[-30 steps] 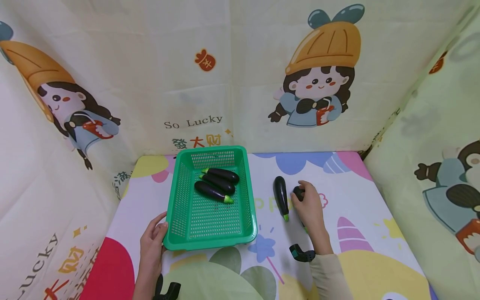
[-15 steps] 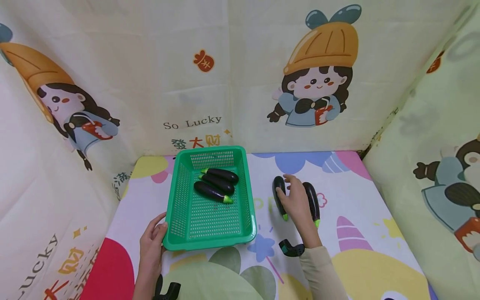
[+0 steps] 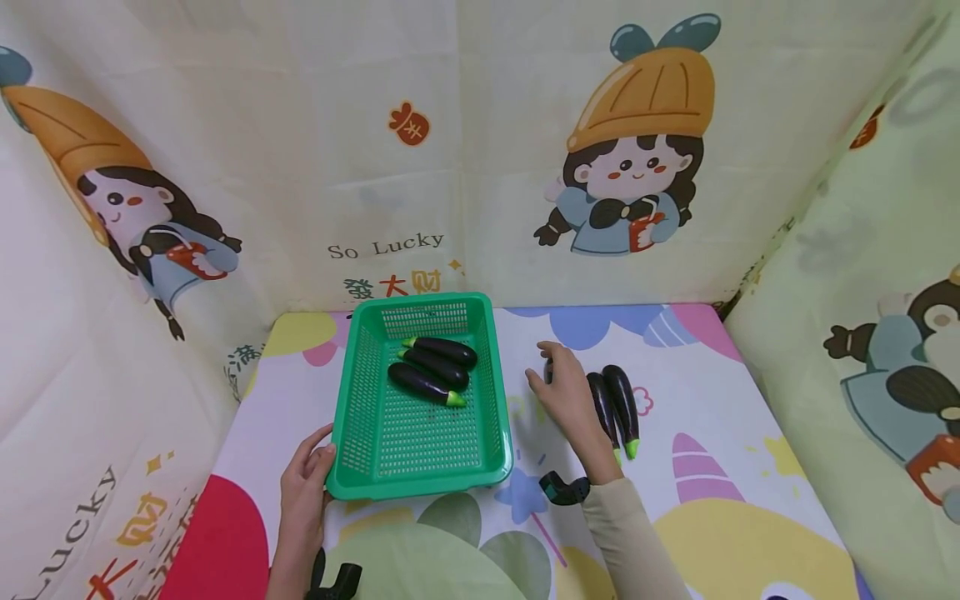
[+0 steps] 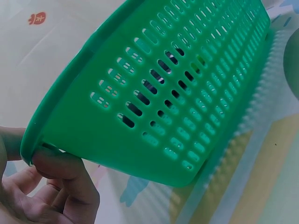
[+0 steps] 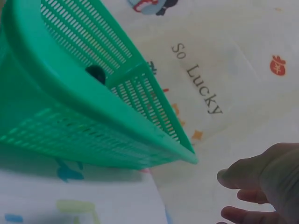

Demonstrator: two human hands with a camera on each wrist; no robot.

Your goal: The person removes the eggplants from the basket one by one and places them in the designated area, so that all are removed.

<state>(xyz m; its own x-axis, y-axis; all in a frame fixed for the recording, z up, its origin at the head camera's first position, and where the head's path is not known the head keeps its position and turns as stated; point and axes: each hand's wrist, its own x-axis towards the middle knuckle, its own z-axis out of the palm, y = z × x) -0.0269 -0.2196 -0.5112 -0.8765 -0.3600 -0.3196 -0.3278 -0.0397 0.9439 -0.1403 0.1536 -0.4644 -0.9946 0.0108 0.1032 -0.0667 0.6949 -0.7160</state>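
Cream sheets [image 3: 495,125] with cartoon figures [image 3: 637,162] hang behind and beside a brightly patterned tabletop [image 3: 697,379]

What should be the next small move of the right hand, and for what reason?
Probably lower the right hand and close it on the eggplant partly hidden beneath: its dark end shows between the thumb and fingers, which stand apart and apparently do not grip it. The left hand holds the rim of the basket, where three eggplants lie.
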